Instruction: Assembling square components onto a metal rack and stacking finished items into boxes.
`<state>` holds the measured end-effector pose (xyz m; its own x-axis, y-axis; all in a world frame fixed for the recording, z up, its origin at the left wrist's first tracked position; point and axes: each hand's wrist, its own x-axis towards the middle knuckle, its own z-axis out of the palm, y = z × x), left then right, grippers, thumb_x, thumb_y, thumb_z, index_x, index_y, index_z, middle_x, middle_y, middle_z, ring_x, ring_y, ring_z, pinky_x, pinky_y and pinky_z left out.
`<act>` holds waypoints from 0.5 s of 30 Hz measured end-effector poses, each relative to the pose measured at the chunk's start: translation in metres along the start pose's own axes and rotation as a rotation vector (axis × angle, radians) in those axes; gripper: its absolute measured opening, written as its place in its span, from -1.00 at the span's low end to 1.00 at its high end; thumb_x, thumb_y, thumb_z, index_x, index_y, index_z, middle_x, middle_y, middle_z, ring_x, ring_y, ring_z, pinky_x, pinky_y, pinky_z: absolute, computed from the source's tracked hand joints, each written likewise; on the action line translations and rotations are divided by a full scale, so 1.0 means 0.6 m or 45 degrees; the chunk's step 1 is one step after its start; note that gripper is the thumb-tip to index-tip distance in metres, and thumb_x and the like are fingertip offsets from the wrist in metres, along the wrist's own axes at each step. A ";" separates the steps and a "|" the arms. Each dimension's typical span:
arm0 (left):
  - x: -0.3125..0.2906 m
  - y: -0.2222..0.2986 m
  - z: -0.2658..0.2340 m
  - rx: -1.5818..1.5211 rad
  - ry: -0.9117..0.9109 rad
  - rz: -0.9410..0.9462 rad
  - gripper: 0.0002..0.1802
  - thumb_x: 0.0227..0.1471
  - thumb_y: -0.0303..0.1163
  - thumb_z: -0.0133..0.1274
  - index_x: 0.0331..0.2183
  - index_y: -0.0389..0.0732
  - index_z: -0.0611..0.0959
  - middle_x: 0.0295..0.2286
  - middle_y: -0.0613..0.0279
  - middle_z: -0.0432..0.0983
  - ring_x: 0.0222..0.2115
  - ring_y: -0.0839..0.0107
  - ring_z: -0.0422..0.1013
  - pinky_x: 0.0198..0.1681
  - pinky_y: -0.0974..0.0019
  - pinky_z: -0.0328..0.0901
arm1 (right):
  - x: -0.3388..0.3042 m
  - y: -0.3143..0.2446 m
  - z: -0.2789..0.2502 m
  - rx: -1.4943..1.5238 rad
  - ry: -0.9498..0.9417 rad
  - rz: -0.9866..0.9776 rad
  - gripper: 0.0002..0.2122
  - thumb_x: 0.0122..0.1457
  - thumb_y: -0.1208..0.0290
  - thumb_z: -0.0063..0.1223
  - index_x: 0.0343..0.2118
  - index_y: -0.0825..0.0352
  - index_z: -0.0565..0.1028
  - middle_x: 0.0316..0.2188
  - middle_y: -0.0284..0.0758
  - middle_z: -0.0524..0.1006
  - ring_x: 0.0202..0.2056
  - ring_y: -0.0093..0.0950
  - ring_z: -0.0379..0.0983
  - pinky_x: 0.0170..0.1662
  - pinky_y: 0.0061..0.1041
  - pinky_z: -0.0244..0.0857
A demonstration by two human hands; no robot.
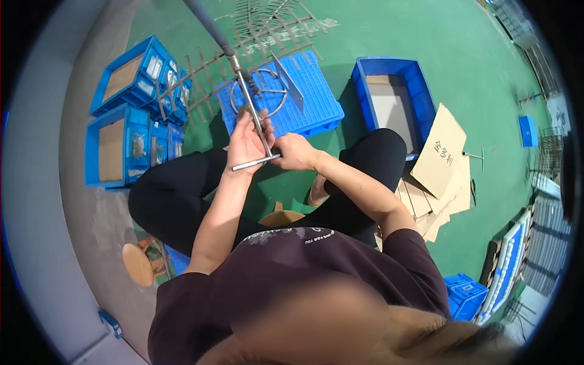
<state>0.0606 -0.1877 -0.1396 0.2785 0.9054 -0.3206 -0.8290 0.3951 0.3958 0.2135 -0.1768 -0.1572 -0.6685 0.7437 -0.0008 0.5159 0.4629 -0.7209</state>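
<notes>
T-shaped metal rod [246, 91], left hand [244, 146] unclenched, palm up beneath it, right hand [294, 152] gripping its crossbar [251, 163]

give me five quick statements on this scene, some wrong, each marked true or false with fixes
1. The right hand is at the right end of the metal T-bar's crossbar. True.
2. The left hand is palm-down. False: the left hand's palm faces the camera.
3. Cardboard sheets lie to the person's left. False: the cardboard sheets are on the right.
4. A blue crate stands ahead of the hands. True.
5. The blue bin on the right is lidded. False: the blue bin is open.
</notes>
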 end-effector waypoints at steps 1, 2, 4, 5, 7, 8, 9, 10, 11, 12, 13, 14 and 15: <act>0.001 -0.001 -0.002 0.003 -0.005 -0.016 -0.63 0.04 -0.13 -0.09 -0.26 -0.25 0.46 -0.45 0.21 0.43 -0.39 0.39 0.40 -0.34 0.37 0.34 | 0.004 -0.002 -0.005 -0.050 -0.133 0.033 -0.80 -0.24 0.32 0.07 -0.67 0.38 0.42 -0.67 -0.10 0.44 -0.54 -0.12 0.40 -0.44 -0.24 0.29; -0.003 -0.002 -0.004 0.010 0.019 -0.111 -0.66 0.04 -0.14 -0.09 -0.30 -0.24 0.47 -0.51 0.25 0.41 -0.47 0.42 0.37 -0.42 0.40 0.32 | 0.009 -0.001 0.000 -0.079 -0.117 -0.032 -0.76 -0.25 0.29 0.09 -0.72 0.40 0.40 -0.69 -0.07 0.42 -0.55 -0.12 0.40 -0.46 -0.23 0.29; -0.003 -0.003 -0.003 -0.119 0.010 -0.291 -0.71 0.05 -0.15 -0.11 -0.47 -0.19 0.46 -0.70 0.38 0.23 -0.70 0.55 0.18 -0.62 0.50 0.14 | 0.006 0.002 -0.001 -0.087 -0.138 -0.070 -0.77 -0.24 0.29 0.09 -0.70 0.39 0.41 -0.69 -0.08 0.43 -0.55 -0.11 0.39 -0.46 -0.24 0.29; -0.004 -0.006 0.000 -0.118 0.013 -0.304 -0.71 0.05 -0.15 -0.11 -0.47 -0.19 0.46 -0.70 0.38 0.23 -0.70 0.55 0.18 -0.62 0.50 0.14 | 0.005 0.005 0.000 -0.088 -0.148 -0.081 -0.78 -0.24 0.29 0.09 -0.68 0.37 0.42 -0.69 -0.09 0.43 -0.55 -0.11 0.39 -0.46 -0.24 0.29; -0.005 -0.010 0.005 -0.121 0.089 -0.265 -0.72 0.08 -0.16 -0.13 -0.54 -0.14 0.41 -0.76 0.45 0.08 -0.75 0.62 0.04 -0.66 0.54 0.02 | 0.009 0.023 0.021 -0.046 -0.151 -0.100 -0.77 -0.20 0.25 0.08 -0.63 0.35 0.44 -0.67 -0.09 0.44 -0.55 -0.12 0.40 -0.44 -0.23 0.30; -0.003 -0.010 0.009 -0.132 0.073 -0.274 -0.71 0.10 -0.18 -0.16 -0.57 -0.11 0.38 -0.78 0.47 0.07 -0.75 0.64 0.05 -0.67 0.55 0.00 | 0.011 0.027 0.028 -0.012 -0.161 -0.132 -0.76 -0.16 0.20 0.07 -0.59 0.32 0.46 -0.66 -0.09 0.45 -0.55 -0.13 0.41 -0.43 -0.23 0.31; -0.003 -0.012 0.009 -0.134 0.079 -0.279 -0.71 0.10 -0.18 -0.16 -0.57 -0.11 0.38 -0.78 0.47 0.07 -0.75 0.64 0.05 -0.67 0.55 0.00 | 0.010 0.025 0.033 0.053 -0.088 -0.167 -0.78 -0.16 0.23 0.07 -0.61 0.32 0.45 -0.67 -0.10 0.45 -0.55 -0.13 0.40 -0.43 -0.24 0.31; -0.004 -0.014 0.008 -0.094 0.127 -0.266 -0.71 0.10 -0.19 -0.16 -0.57 -0.11 0.38 -0.78 0.47 0.07 -0.76 0.64 0.05 -0.67 0.55 0.00 | 0.007 0.029 0.042 0.112 -0.091 -0.139 -0.81 -0.20 0.29 0.08 -0.57 0.30 0.44 -0.64 -0.12 0.44 -0.54 -0.13 0.39 -0.44 -0.23 0.29; -0.006 -0.011 0.008 -0.050 0.178 -0.248 -0.71 0.10 -0.19 -0.17 -0.57 -0.11 0.37 -0.78 0.47 0.07 -0.76 0.64 0.04 -0.68 0.56 -0.01 | 0.009 0.028 0.047 0.173 -0.094 -0.116 -0.81 -0.25 0.35 0.10 -0.53 0.28 0.42 -0.62 -0.14 0.44 -0.53 -0.12 0.38 -0.44 -0.22 0.27; -0.006 -0.012 0.016 -0.043 0.221 -0.241 -0.72 0.10 -0.19 -0.17 -0.56 -0.11 0.37 -0.77 0.47 0.07 -0.77 0.64 0.03 -0.69 0.56 -0.02 | 0.010 0.029 0.050 0.182 -0.057 -0.126 -0.83 -0.28 0.37 0.10 -0.58 0.29 0.40 -0.66 -0.14 0.43 -0.55 -0.12 0.37 -0.47 -0.22 0.25; -0.003 -0.013 0.018 -0.041 0.232 -0.241 -0.72 0.10 -0.19 -0.17 -0.56 -0.11 0.37 -0.77 0.47 0.07 -0.77 0.64 0.03 -0.69 0.56 -0.02 | 0.011 0.032 0.048 0.193 -0.060 -0.126 -0.83 -0.28 0.37 0.10 -0.58 0.29 0.40 -0.66 -0.14 0.43 -0.55 -0.12 0.37 -0.47 -0.22 0.25; -0.004 -0.009 0.017 -0.051 0.232 -0.242 -0.72 0.10 -0.19 -0.16 -0.56 -0.11 0.37 -0.77 0.46 0.07 -0.77 0.64 0.03 -0.69 0.56 -0.02 | 0.014 0.022 0.036 0.158 -0.107 -0.103 -0.84 -0.30 0.38 0.09 -0.60 0.30 0.40 -0.67 -0.14 0.42 -0.55 -0.12 0.37 -0.48 -0.22 0.24; -0.008 -0.009 0.018 -0.060 0.232 -0.246 -0.72 0.10 -0.19 -0.16 -0.56 -0.12 0.37 -0.77 0.46 0.08 -0.76 0.64 0.03 -0.69 0.56 -0.02 | 0.012 0.014 0.030 0.123 -0.150 -0.078 -0.85 -0.31 0.39 0.08 -0.62 0.30 0.39 -0.69 -0.14 0.41 -0.56 -0.12 0.37 -0.48 -0.22 0.23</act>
<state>0.0691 -0.1925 -0.1307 0.3451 0.7695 -0.5374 -0.7918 0.5461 0.2735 0.2033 -0.1760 -0.1759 -0.7585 0.6509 -0.0320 0.4220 0.4531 -0.7852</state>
